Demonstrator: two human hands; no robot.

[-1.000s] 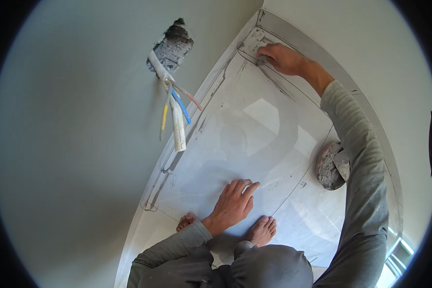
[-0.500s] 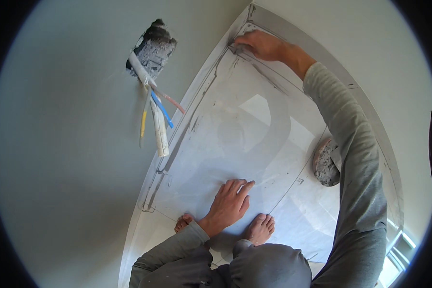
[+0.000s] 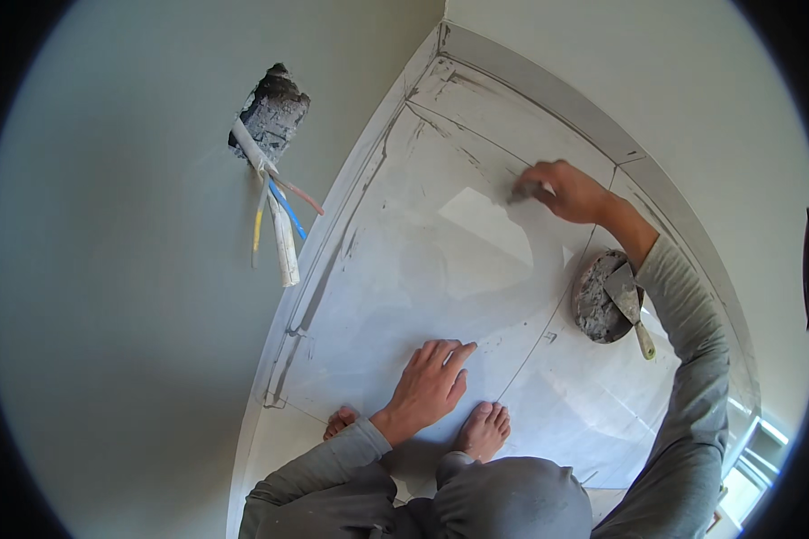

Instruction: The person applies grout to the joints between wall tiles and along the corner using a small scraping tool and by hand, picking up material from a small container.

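My right hand (image 3: 564, 190) is closed, thumb against curled fingers, low over the pale floor tiles (image 3: 404, 269). At its fingertips shows a small grey shape, too blurred to name. Dark grey smears and filled joint lines run along the tiles to the left of this hand and beyond it. My left hand (image 3: 427, 386) hovers or rests above the tile between my bare feet, fingers spread and nothing in them; whether it touches the tile I cannot tell.
Right of centre stands a round bowl (image 3: 579, 314) of grey paste, with a putty knife (image 3: 624, 289) lying across it. From a rough hole (image 3: 279, 112) in the left wall hang a white conduit (image 3: 285, 256) and several coloured wires. Grey skirting (image 3: 530, 76) borders the far wall.
My right hand has drawn back from the far corner, moving right and nearer to me. The putty knife on the bowl has come into full sight. My left hand stays about where it was.
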